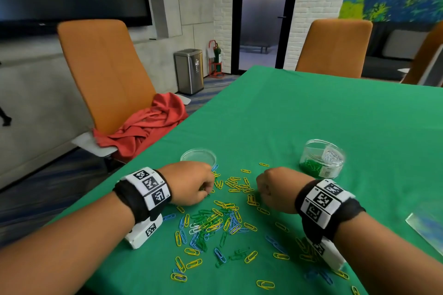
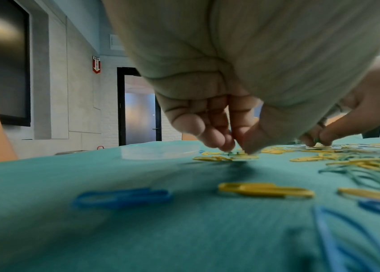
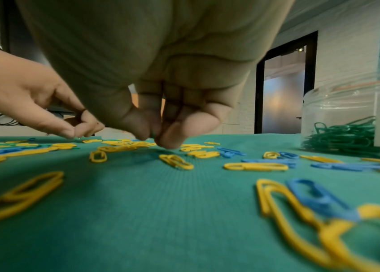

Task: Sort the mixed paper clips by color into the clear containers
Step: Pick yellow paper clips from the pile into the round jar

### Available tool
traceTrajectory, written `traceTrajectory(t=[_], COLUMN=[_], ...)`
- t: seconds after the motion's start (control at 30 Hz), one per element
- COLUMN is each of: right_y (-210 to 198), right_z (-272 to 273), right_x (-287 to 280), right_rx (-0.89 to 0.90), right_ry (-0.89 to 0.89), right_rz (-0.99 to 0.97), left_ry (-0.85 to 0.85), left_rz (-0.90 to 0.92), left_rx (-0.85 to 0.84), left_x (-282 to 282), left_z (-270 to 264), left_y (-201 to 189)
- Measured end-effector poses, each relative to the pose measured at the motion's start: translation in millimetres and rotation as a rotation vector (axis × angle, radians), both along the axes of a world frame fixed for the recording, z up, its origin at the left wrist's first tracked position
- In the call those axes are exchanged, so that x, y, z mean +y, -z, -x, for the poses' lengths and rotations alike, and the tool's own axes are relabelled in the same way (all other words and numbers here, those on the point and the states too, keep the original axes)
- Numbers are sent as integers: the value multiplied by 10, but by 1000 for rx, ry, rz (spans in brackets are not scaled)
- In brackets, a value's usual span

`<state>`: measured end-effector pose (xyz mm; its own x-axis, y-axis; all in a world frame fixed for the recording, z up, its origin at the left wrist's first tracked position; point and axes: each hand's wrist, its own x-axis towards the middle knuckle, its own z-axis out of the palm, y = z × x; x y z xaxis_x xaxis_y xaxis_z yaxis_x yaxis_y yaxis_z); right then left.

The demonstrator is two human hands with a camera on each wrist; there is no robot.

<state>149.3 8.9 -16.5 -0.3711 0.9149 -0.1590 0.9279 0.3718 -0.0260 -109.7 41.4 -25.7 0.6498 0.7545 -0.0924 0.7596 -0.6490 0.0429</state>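
On the green tablecloth [image 1: 311, 115] in front of us the sorting looks well under way but far from finished: the clear jar [image 1: 322, 161] to the right holds a bed of green clips with some pale ones, while yellow, blue and green paper clips [image 1: 215, 220] lie scattered and tangled between our wrists. The shallow clear dish [image 1: 197, 156] beyond our left hand [image 1: 191, 183] looks empty. Both hands are down at the pile with fingers curled: our right hand [image 3: 158, 128] pinches a green clip just above the cloth, and our left pinches at something small and green that we cannot make out. Interlocked clips may need teasing apart. An orange chair [image 1: 105, 72] with a red cloth [image 1: 143, 129] stands to the left.
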Motion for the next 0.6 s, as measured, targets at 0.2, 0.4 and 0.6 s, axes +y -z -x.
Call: traceTrajectory(t=[0.2, 0.4, 0.6], right_y=[-18, 24, -4], right_z=[0, 2, -28], right_x=[-15, -4, -26], right_rx=[64, 7, 18], right_ry=[41, 17, -42], right_rz=[-54, 2, 11], left_ry=[-224, -655, -473], left_rz=[-12, 433, 269], left_rx=[-338, -834, -219], left_x=[94, 188, 265], left_z=[40, -147, -274], left_y=[-94, -179, -161])
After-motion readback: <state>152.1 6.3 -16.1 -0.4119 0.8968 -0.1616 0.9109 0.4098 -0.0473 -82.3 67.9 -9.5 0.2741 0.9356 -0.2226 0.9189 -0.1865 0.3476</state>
